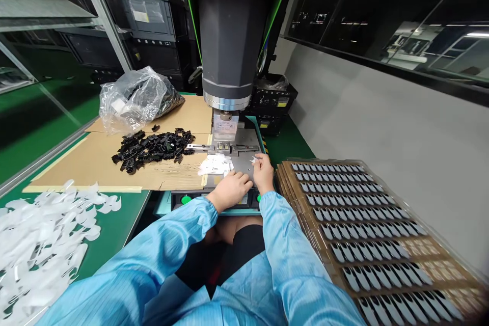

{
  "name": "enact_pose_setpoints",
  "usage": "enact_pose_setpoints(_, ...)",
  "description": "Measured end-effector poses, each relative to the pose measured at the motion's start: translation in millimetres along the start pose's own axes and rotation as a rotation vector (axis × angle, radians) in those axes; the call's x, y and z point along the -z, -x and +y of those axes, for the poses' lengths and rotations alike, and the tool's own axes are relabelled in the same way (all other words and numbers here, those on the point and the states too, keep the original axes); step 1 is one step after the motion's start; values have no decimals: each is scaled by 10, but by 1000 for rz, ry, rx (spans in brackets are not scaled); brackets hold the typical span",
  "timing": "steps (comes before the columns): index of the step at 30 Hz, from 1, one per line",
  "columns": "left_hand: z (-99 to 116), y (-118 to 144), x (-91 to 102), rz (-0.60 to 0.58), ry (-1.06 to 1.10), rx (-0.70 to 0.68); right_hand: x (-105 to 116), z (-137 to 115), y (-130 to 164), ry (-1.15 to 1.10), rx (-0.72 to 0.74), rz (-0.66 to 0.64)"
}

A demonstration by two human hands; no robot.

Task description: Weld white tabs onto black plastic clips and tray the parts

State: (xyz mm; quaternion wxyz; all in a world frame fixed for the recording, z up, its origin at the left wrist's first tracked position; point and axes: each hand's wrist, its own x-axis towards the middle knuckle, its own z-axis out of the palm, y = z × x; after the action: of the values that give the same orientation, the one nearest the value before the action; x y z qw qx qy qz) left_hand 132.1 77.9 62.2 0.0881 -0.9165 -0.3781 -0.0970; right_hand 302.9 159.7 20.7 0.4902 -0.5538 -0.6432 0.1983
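My right hand is closed in a pinch at the right side of the machine's metal base plate, with a small white plastic piece at its fingertips. Beside it, my left hand rests low over the plate's front, fingers loosely bent and holding nothing I can see. A small pile of white plastic pieces lies just beyond my left hand. Behind the pile is a metal fixture, under the block-shaped press head of the machine. Part of the plate is hidden by my hands.
Black plastic parts are heaped on cardboard at left, with a clear bag behind. Many white pieces cover the near left table. Stacked trays of grey-and-black parts stand at right. Green buttons line the machine's front.
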Motion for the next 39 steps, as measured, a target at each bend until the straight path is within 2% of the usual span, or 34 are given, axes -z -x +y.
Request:
enact_pose_setpoints(6,64,24,-40,7,2,55,-6,-23,12,74,14,-19)
enact_pose_setpoints(16,4,83,-53,32,79,-31,-4,-10,20,49,39,-11)
enact_pose_setpoints(20,59,107,-19,77,111,31,3,-22,22,51,41,-12)
enact_pose_setpoints(25,120,19,13,25,127,130,13,-34,18,17,24,-5)
enact_pose_setpoints(29,148,-35,29,-21,241,232,34,-31,19,-24,1,50)
enact_pose_setpoints(31,134,-6,51,-8,349,223,50,-23,25,-37,4,58)
enact_pose_setpoints(33,60,72,94,66,498,207,68,-14,35,-45,24,35)
enact_pose_setpoints(35,-108,189,158,185,623,243,80,-10,43,-54,38,6)
enact_pose_setpoints(39,-685,432,278,358,633,468,47,-43,24,-21,61,-30)
